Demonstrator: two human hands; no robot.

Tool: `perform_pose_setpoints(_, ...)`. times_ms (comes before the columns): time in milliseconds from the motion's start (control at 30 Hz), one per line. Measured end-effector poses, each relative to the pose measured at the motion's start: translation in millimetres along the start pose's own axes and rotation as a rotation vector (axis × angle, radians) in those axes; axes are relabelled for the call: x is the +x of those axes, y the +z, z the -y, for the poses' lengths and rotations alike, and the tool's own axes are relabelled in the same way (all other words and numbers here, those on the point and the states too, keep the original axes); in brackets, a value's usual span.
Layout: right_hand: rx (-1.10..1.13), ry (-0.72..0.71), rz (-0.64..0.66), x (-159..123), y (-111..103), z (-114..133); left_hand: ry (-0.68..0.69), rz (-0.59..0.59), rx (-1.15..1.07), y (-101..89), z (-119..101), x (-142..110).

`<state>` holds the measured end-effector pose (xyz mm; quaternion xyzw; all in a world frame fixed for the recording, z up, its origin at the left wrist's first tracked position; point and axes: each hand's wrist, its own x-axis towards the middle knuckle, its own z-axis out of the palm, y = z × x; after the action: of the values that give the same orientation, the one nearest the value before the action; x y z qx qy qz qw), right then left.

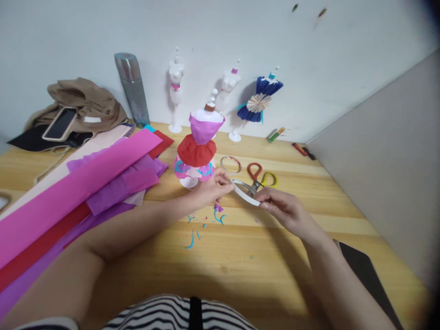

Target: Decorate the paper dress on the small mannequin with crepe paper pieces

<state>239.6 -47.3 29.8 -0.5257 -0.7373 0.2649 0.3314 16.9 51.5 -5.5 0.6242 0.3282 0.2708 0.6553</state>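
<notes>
My right hand [283,208] pinches a narrow roll of white tape [245,197] at its right end, thumb below and fingers above. At the roll's left end, the fingertips of my left hand [215,188] are closed on the tape. Just behind my left hand stands a small dress form [206,130] with a purple top, a red gathered skirt and a pink and blue lower tier. Beyond the roll lie scissors [255,172] with one red and one yellow handle, their blades partly hidden. Another thin tape roll [231,158] rests beside them.
Paper sheets [82,176] are piled at left, near a phone [61,123], cloth [82,98] and a bottle [132,91]. By the wall are white dress forms [176,75] and one in blue [263,98]. Paper scraps [192,238] litter the table; a dark flat object [364,270] lies right.
</notes>
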Motion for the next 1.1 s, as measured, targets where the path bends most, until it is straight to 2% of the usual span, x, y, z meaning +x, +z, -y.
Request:
perform_pose_setpoints(100, 0.076, 0.012, 0.025, 3.4, -5.8, -4.7, -0.035, 0.210, -0.107, -4.9, 1.1, 2.9)
perform_pose_setpoints(167, 0.072, 0.024, 0.004, 7.6, -7.1, -10.3, -0.055, 0.249, -0.074, -5.5, 2.4, 3.8)
perform_pose_setpoints(233, 0.066, 0.031, -0.083, 12.7, -6.0, -19.1, -0.045, 0.210, -0.013, -4.6, 4.1, 3.6)
perform_pose_setpoints(367, 0.047, 0.055, -0.380, 24.2, 3.9, -43.3, -0.015, 0.061, 0.005, -3.1, 7.2, 4.0)
perform_pose_setpoints(400, -0.038, 0.055, -0.380, 27.1, 8.4, -48.4, -0.019, 0.011, 0.009, -3.1, 7.8, 4.9)
perform_pose_setpoints(500, -0.244, 0.000, -0.268, 33.0, 27.9, -53.1, -0.026, -0.109, 0.039, -2.8, 9.4, 8.5)
perform_pose_setpoints(667, -0.430, -0.169, -0.018, 22.1, 59.2, -33.1, -0.033, -0.161, 0.100, -1.5, 10.9, 9.4)
perform_pose_setpoints(733, -0.355, -0.220, 0.033, 15.0, 60.8, -29.2, -0.048, -0.172, 0.107, -1.4, 10.0, 8.4)
perform_pose_setpoints(800, -0.298, -0.214, -0.010, 13.5, 57.6, -31.9, -0.063, -0.189, 0.110, -1.2, 8.1, 7.9)
perform_pose_setpoints(900, -0.355, -0.160, -0.054, 24.4, 55.3, -40.3, -0.063, -0.197, 0.076, 0.0, 4.3, 8.1)
perform_pose_setpoints(1033, -0.391, -0.110, 0.028, 34.6, 63.9, -31.0, -0.024, -0.178, 0.009, 1.9, 1.3, 8.9)
perform_pose_setpoints(1100, -0.314, -0.185, 0.148, 26.1, 64.6, -18.1, -0.038, -0.187, 0.026, 1.6, 1.6, 9.1)
